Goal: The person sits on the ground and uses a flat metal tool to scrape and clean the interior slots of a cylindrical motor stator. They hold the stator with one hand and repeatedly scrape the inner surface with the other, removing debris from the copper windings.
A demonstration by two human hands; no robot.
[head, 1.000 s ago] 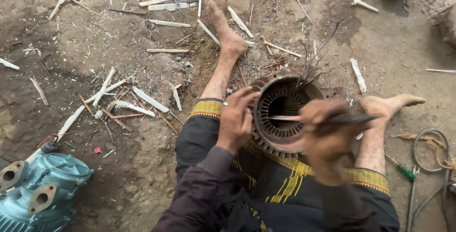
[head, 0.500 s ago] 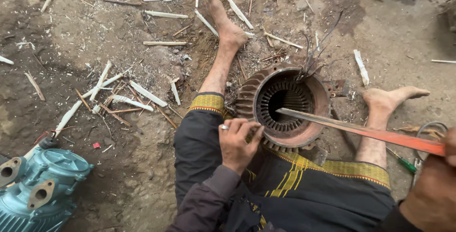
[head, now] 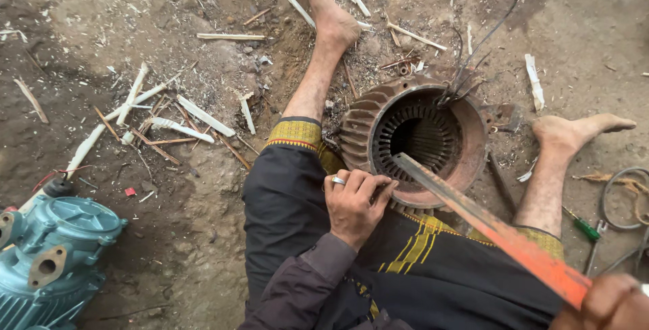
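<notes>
Left hand [head: 353, 203] fisted at my rusty stator housing's [head: 414, 139] lower rim, right hand [head: 612, 303] lower right, gripping orange-red blade [head: 487, 225] angled into the bore

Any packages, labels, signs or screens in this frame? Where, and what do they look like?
None visible: no package, label, sign or screen.
Only bare items: rusty round motor housing between the legs, orange-red flat blade in the right hand, left hand on the housing rim, teal pump body at lower left.

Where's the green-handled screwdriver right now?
The green-handled screwdriver lies on the ground at the right of the head view, beside the right leg.
</notes>
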